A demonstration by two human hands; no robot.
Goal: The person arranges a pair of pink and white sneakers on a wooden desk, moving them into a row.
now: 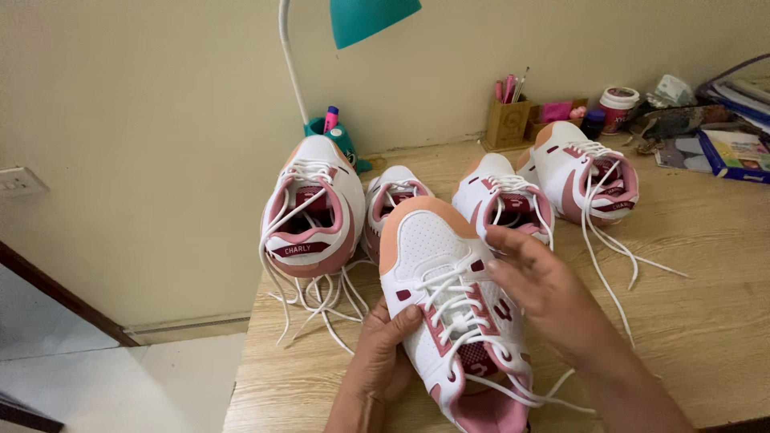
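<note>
A white sneaker with pink trim and a peach toe [437,256] is held above the wooden table [706,321], toe pointing away from me. My left hand [383,353] grips its left side from below, thumb on the upper. My right hand [541,293] rests its fingers on the white laces near the tongue. Four matching sneakers stand behind it: one at the left [314,204] with loose laces spilling down, a smaller-looking one [393,196], one [501,196] just beyond my right fingers, and one at the right [585,172].
A teal desk lamp [365,18] stands against the wall behind the shoes. A wooden pen holder [507,120], a small jar [618,108] and books [734,152] crowd the back right. The table's left edge drops to the floor [120,385].
</note>
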